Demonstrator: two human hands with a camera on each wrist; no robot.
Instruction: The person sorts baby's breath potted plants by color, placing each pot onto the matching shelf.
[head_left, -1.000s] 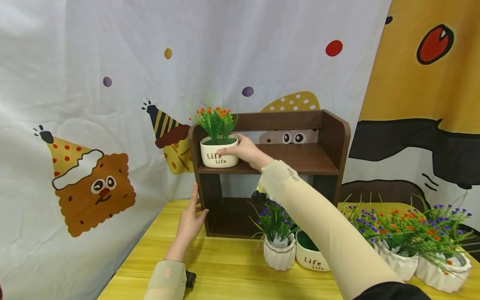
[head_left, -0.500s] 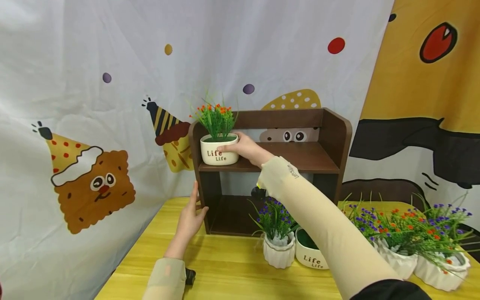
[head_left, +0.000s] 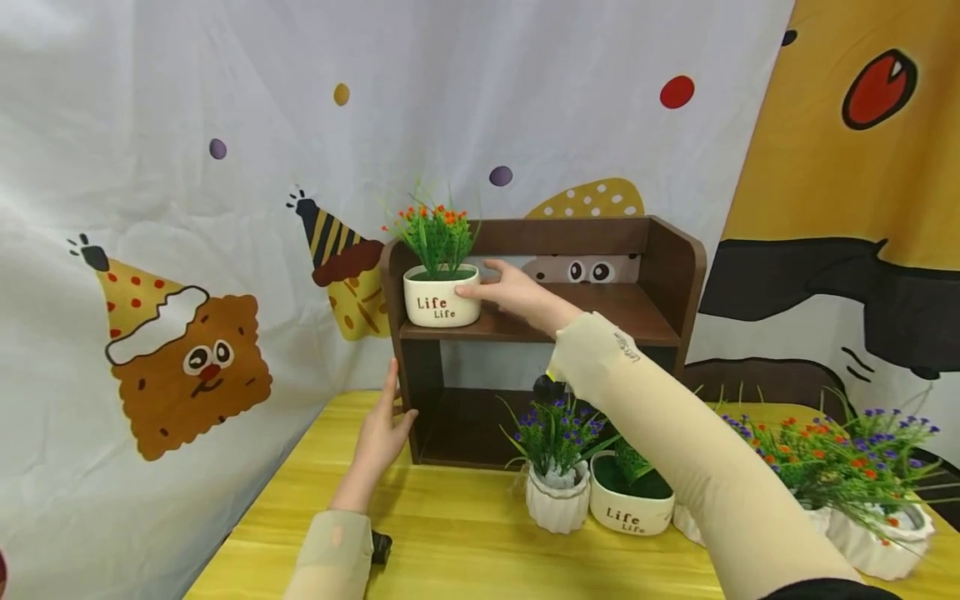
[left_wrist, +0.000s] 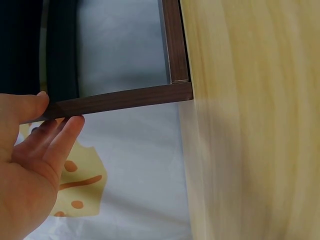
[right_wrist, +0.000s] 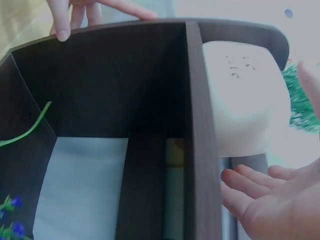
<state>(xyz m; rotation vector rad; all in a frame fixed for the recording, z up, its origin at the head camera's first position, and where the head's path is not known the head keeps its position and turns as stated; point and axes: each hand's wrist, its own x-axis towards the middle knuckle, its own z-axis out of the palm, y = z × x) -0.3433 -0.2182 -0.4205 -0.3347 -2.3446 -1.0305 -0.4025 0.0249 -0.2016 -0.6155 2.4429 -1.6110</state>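
On the left end of the brown wooden shelf's upper board (head_left: 600, 315) stands a white oval pot (head_left: 435, 302) with "Life" lettering and orange-flowered greenery (head_left: 437, 237). My right hand (head_left: 521, 296) is at the pot's right side, fingers extended. The right wrist view shows those fingers spread, with a gap between them and the pot (right_wrist: 245, 100). Lower down, my left hand (head_left: 381, 433) grips the shelf's left side panel. Its thumb lies inside and its fingers outside the panel edge (left_wrist: 120, 100).
In front of the shelf stand a ribbed white pot (head_left: 557, 504) with purple flowers and another "Life" pot (head_left: 630, 510), partly behind my right sleeve. More flower pots (head_left: 885, 533) crowd the table's right side. A patterned curtain (head_left: 300, 50) hangs behind.
My right hand has loosened from the white pot and shifted right, its fingers straightening. The pot stays on the upper board. My left hand keeps its hold on the side panel.
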